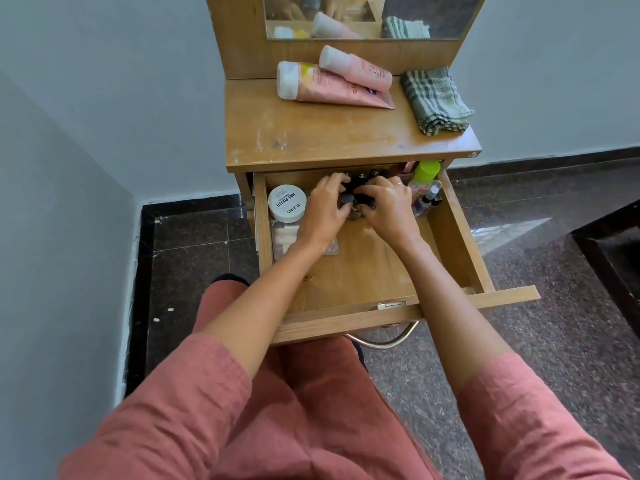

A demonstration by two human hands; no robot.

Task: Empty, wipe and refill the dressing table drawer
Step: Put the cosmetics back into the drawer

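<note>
Wooden and pale brown, the drawer (460, 237) stands pulled far out of the dressing table (346, 133), and it is far from empty. Both hands are inside it: the left hand (323, 211) and the right hand (389, 209) are closed together around a cluster of small dark-capped bottles (362, 176) near the back. I judge the emptying has only started, because just two soft pink tubes (339, 83) lie on the tabletop. A round white jar (287, 203), a green-capped bottle (427, 171) and a clear packet (285, 237) remain inside. The folded checked cloth (434, 100) waits untouched, so wiping and refilling remain.
</note>
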